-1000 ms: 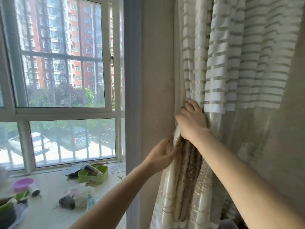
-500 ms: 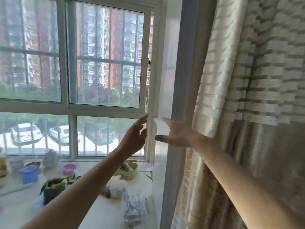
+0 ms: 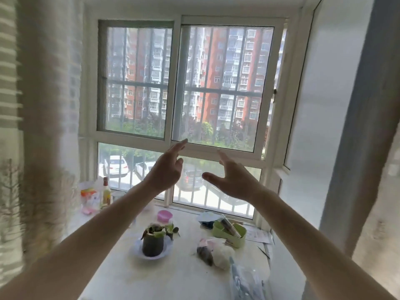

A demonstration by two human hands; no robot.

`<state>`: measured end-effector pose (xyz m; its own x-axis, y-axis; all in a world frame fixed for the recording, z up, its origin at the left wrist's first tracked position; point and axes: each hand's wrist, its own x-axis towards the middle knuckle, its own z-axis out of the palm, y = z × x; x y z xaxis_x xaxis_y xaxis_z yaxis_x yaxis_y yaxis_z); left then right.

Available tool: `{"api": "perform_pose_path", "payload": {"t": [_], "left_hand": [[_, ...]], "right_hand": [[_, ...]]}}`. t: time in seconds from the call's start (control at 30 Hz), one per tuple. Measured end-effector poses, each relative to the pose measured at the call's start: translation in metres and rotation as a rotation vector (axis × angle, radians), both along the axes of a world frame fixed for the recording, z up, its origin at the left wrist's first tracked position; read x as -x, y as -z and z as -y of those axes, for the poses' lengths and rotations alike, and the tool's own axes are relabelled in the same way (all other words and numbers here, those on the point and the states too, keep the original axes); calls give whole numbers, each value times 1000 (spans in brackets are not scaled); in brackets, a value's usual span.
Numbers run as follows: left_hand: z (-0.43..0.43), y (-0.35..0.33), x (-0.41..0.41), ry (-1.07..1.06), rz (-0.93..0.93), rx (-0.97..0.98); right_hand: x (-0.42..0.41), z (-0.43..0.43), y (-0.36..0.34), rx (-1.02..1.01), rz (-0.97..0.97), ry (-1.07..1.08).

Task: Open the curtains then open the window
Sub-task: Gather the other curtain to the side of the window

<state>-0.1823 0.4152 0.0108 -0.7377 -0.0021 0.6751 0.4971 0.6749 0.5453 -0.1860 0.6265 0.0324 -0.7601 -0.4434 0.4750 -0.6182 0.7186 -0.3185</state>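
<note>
Window [image 3: 218, 87] fills upper centre, curtain [image 3: 41, 126] bunched at left edge. Left hand [image 3: 166, 169] and right hand [image 3: 233, 180] empty, fingers spread, just below the sash. Rigid sliding pane, likely stiff; grip the centre frame stile.

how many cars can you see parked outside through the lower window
3: a white car at left, a second white car beside it, and a dark car between the hands. The arms and window frame may hide others.

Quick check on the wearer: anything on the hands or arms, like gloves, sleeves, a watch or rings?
Nothing that shows. The left hand and right hand are bare, without gloves. Both forearms are uncovered to the frame edge: no sleeves, watch or bracelet. Rings cannot be ruled out; the fingers are slightly blurred.
</note>
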Motion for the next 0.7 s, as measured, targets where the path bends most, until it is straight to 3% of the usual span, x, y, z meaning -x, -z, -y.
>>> {"api": "perform_pose_path", "payload": {"t": [0.47,0.7], "left_hand": [[224,-2,-57,-249,-10,5],[296,-30,-68,-354,-80,378]], "right_hand": [[-14,263,19,212,-68,-231],[-22,352,39,374,60,-274]]}}
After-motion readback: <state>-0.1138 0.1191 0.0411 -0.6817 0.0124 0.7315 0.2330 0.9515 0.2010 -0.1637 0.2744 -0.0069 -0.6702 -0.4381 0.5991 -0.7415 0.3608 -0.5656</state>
